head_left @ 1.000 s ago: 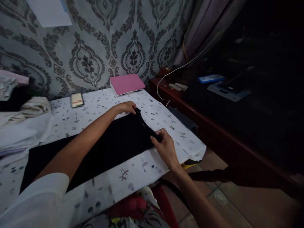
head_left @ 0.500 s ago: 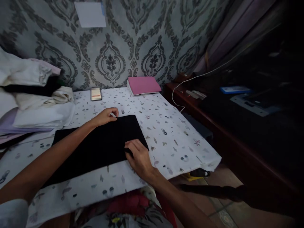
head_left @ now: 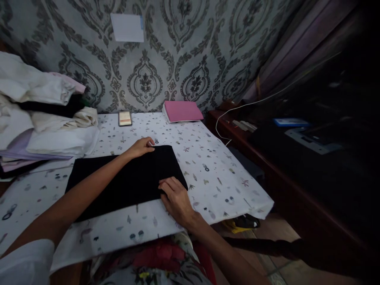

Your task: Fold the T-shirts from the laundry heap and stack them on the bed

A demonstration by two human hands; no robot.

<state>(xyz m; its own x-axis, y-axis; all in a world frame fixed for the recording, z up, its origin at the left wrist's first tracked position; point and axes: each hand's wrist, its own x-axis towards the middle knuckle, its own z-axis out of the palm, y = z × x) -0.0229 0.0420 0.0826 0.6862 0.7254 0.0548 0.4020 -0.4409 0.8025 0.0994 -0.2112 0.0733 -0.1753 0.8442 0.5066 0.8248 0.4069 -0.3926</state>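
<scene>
Plainly enough, the black cloth [head_left: 127,182] lies flat on the white, print-covered tabletop [head_left: 219,174], toward its near side; it makes a long rectangle running left to right, set slightly askew, with a fairly straight right edge and a neat far right corner; its surface is an even, deep black without any pattern to be seen, so dark that its layers cannot be counted; the person's left forearm [head_left: 87,189] crosses over its left part.

The left hand [head_left: 143,148] is at the cloth's far edge, close to the right end, its fingers [head_left: 147,140] bent and the thumb near them; whether they pinch the fabric cannot be told. The right hand [head_left: 176,200] rests at the near edge by the right end, fingers curled in over the cloth; whether they have hold of any fabric cannot be told either.

Far left stands a pile of clothes [head_left: 62,140], mostly white and cream; a pink folder [head_left: 183,111] lies at the far edge, near the wall.
</scene>
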